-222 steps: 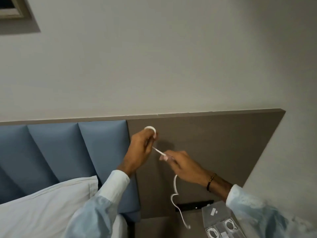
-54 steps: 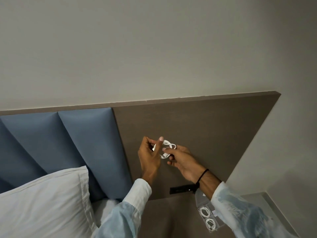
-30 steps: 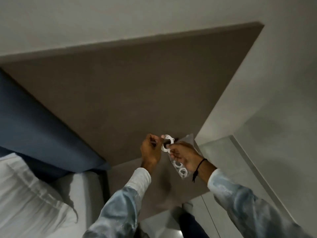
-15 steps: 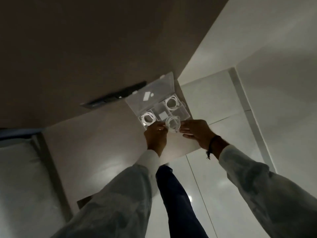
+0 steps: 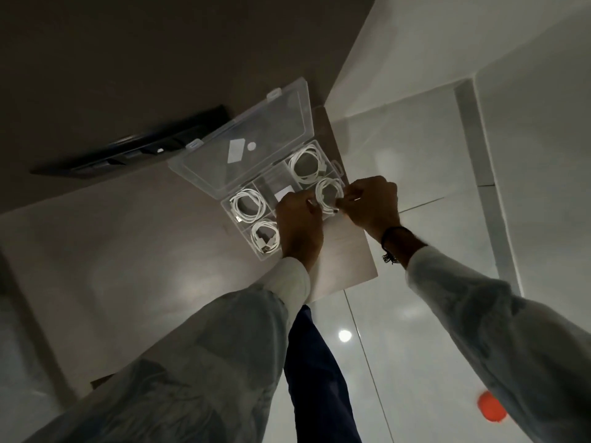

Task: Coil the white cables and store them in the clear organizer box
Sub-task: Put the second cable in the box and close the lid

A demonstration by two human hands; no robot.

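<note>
The clear organizer box (image 5: 226, 208) lies open on a pale bedside top, its lid (image 5: 256, 135) folded back. Three coiled white cables rest in its compartments: one at the far right (image 5: 307, 164), one at the left (image 5: 248, 206), one at the near left (image 5: 264, 239). A fourth coiled white cable (image 5: 328, 196) is pinched between my left hand (image 5: 299, 223) and my right hand (image 5: 371, 203), low over the near right compartment. Whether it touches the box floor I cannot tell.
The bedside top (image 5: 134, 251) ends just right of the box, above a glossy tiled floor (image 5: 399, 330). A dark slot panel (image 5: 134, 148) sits in the brown headboard behind the box. An orange object (image 5: 492, 406) lies on the floor at lower right. A dark trouser leg (image 5: 316, 378) shows below.
The cable was being wound up at the headboard, then coiled. Both hands carried the coil down to the box and now hold it over the near right compartment.
</note>
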